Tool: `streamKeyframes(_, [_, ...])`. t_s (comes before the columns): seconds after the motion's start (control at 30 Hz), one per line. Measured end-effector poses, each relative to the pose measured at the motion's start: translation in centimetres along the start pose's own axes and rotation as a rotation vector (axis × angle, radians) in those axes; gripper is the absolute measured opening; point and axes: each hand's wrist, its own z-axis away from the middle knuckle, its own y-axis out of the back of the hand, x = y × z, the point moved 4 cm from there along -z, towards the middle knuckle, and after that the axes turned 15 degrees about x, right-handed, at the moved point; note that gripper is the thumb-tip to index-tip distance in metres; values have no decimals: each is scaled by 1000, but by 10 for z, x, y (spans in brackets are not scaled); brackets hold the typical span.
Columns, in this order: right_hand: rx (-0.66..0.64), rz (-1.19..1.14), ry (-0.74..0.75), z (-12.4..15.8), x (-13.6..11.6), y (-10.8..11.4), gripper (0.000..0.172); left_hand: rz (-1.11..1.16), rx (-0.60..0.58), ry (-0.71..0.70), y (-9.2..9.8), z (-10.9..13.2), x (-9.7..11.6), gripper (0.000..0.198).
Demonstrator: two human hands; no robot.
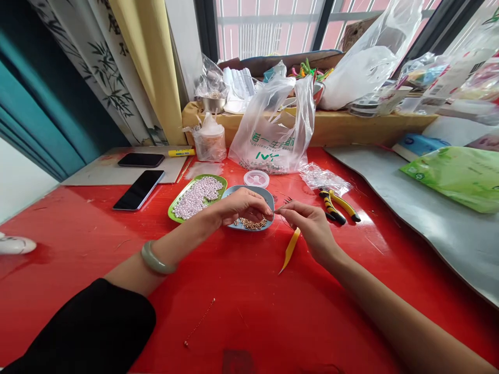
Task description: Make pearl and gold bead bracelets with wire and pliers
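Observation:
My left hand [244, 205] hovers over a small blue dish [265, 195] of tiny gold beads [252, 224], its fingertips pinched together on something too small to name. My right hand [307, 222] meets it from the right, pinching a thin wire or pin [277, 210] and also holding a yellow pointed tool [289, 251] that hangs down toward the table. Just left of the blue dish, a green tray [176, 203] holds many pale pearl beads [197, 195]. A jade bangle [155, 259] circles my left wrist.
Yellow-handled pliers [338, 206], a thread spool [256, 178] and a small bead bag [323, 178] lie behind my hands. Two phones [139, 189] rest at the left. A white plastic bag [275, 132] and clutter fill the sill. A beaded pin [199, 322] lies near me.

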Motion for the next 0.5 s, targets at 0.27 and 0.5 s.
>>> streamKeyframes(0.27, [-83,-110,-80,3,-3,-4,30,43,24,-8,0,0,2,4])
streamKeyframes(0.5, [-144,49,28,3,-3,-8,17,102,64,-50,1,1,8,7])
